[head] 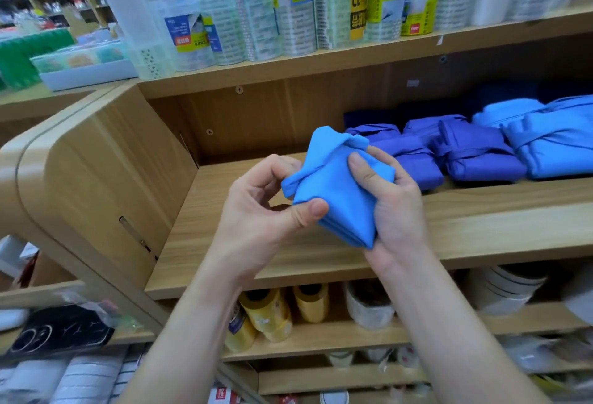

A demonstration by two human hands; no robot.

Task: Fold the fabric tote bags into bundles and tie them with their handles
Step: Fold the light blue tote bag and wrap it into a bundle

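A light blue tote bag (333, 185), folded into a small bundle, is held in the air over the wooden shelf (224, 243). My left hand (266, 211) pinches its left edge between thumb and fingers, near a rolled strip of handle. My right hand (391, 208) cups the bundle's right side, thumb pressed on top. On the shelf to the right lie tied bundles: two dark blue ones (414, 156) (475, 156) and light blue ones (558, 147).
The upper shelf (353, 51) carries packs of clear tape rolls. Yellow tape rolls (272, 310) and white rolls stand on the lower shelves. A rounded wooden side panel (96, 163) closes the shelf at the left. More shelving stands far left.
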